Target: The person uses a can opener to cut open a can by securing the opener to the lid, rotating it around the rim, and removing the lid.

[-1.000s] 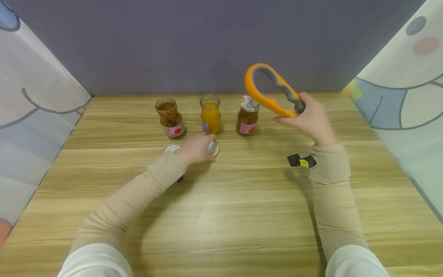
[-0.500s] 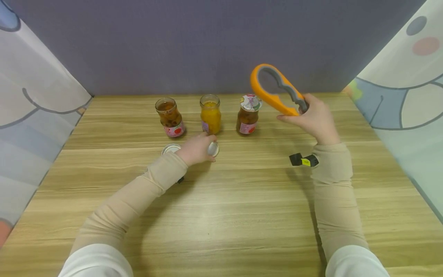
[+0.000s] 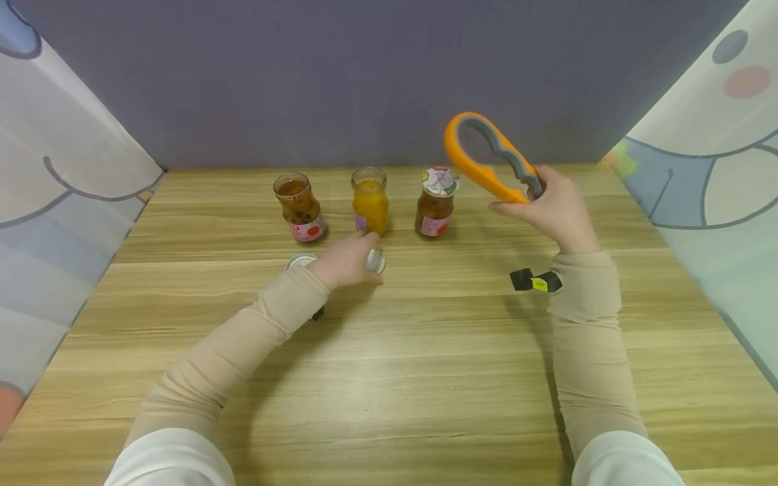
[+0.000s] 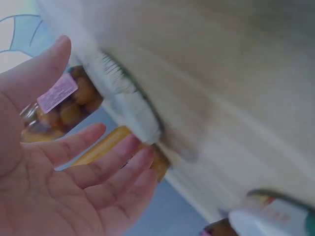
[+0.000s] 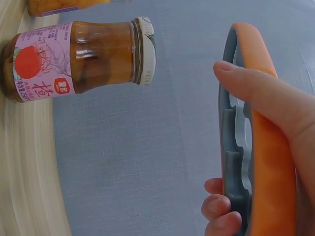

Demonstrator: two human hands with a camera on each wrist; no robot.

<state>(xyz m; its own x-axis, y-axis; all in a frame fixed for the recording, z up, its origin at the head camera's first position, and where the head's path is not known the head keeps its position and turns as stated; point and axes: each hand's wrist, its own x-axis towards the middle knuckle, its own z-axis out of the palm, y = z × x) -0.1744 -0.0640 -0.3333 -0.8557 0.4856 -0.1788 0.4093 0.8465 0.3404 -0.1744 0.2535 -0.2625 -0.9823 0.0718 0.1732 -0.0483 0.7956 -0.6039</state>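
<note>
My left hand [image 3: 346, 260] is low over the table beside a jar lid [image 3: 375, 260]. In the left wrist view its thumb is spread away from the loosely extended fingers, and the fingertips reach the edge of that lid [image 4: 125, 98]; whether they touch it I cannot tell. My right hand [image 3: 558, 210] grips an orange jar opener [image 3: 471, 162] with a grey notched inside, raised above the table. In the right wrist view, the opener [image 5: 268, 147] stands apart from a capped jar of brown fruit [image 5: 93, 56] with a pink label.
Behind the left hand are an uncapped jar of yellow fruit [image 3: 371, 206] and an uncapped brown jar [image 3: 298, 206]. The capped jar [image 3: 434, 202] stands to their right. Another lid [image 3: 299, 260] lies partly behind the left hand. A grey wall panel [image 3: 377, 81] bounds the table's back.
My right hand has shifted slightly to the right with the jar opener, slowing down. My left hand stays by the lid, its thumb moving a little outward. The jars have not moved.
</note>
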